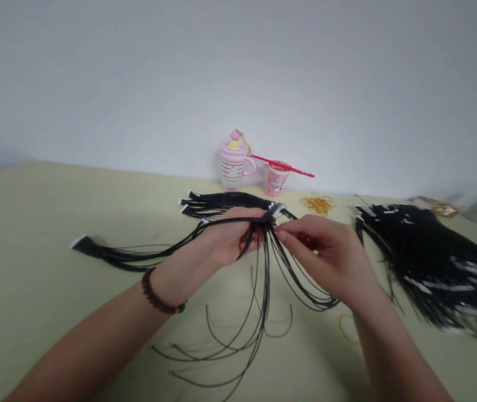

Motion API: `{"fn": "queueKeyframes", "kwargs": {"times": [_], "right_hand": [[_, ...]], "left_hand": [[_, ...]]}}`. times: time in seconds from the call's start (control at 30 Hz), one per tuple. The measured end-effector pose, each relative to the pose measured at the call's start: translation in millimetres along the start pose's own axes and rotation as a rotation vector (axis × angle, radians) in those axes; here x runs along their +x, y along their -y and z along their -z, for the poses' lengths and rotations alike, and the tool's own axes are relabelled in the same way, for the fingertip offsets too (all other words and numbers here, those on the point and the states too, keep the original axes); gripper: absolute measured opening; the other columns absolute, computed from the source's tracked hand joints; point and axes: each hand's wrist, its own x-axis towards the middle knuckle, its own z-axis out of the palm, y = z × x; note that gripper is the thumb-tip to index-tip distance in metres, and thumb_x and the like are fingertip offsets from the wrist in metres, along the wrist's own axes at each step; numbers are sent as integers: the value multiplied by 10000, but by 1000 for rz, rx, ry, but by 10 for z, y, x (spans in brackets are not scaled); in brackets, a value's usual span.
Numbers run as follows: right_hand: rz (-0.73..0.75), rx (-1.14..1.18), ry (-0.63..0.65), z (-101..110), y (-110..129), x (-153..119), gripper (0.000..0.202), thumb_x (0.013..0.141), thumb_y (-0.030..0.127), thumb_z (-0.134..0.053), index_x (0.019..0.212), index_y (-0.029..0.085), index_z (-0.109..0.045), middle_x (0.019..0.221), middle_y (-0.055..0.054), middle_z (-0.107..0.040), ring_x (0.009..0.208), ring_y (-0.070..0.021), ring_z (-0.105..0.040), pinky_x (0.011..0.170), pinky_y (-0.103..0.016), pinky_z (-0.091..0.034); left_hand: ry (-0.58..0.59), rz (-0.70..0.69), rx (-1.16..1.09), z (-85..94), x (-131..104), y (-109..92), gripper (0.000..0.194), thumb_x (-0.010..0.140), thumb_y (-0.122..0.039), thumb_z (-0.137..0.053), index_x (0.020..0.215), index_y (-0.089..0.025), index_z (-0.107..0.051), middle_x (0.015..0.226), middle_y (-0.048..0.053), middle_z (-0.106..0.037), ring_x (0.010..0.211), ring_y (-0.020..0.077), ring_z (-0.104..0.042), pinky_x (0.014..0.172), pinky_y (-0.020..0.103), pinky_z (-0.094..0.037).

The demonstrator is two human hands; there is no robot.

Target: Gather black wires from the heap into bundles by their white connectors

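A bundle of thin black wires is gripped in my left hand, its fingers closed around the gathered part. One end of the wires runs left over the wrist to a white connector on the table. Loose ends hang down and curl below the hand. Thumb and fingers of my right hand pinch at the same bundle, just right of the left fingers; what exactly lies between the fingertips is too small to tell. More wires loop beneath the right hand. Behind the left hand lie other black wire bundles with white connectors.
A large pile of black wires covers the right side of the table. Yellow rubber bands lie in a heap at the back, with one loose rubber band nearer. A pink striped cup and a small pink cup stand by the wall.
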Motion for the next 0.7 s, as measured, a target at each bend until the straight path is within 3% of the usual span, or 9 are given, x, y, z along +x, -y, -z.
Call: {"fn": "queueKeyframes", "kwargs": {"times": [0.17, 0.33, 0.53, 0.7], "right_hand": [[34, -36, -135, -187, -80, 35, 146, 797, 204, -565, 774, 162, -703, 602, -9, -563, 543, -96, -485, 493, -228, -349], [-70, 22, -184, -241, -108, 40, 104, 751, 204, -597, 771, 160, -689, 581, 6, -552, 514, -87, -463, 472, -213, -351], [-293, 353, -49, -226, -192, 92, 131, 709, 250, -629, 747, 124, -638, 583, -9, -582, 501, -102, -510, 460, -220, -401], [-321, 313, 79, -219, -261, 118, 127, 734, 243, -570, 752, 133, -630, 651, -38, -639, 528, -115, -553, 482, -231, -423]], "left_hand": [[-55, 105, 1, -95, -37, 23, 155, 727, -87, -549, 582, -131, -517, 458, -25, -503, 358, 38, -439, 354, 129, -359], [-19, 194, -30, -55, -40, 42, 112, 733, -82, -521, 634, -126, -551, 465, -8, -515, 357, 50, -446, 335, 131, -341], [15, 314, -130, 25, 65, 156, 101, 718, -83, -493, 631, -104, -539, 486, 18, -522, 386, 72, -495, 395, 157, -425], [63, 326, -294, 49, 169, 329, 136, 715, -37, -458, 615, -103, -523, 472, 13, -500, 412, 68, -502, 423, 142, -430]]}}
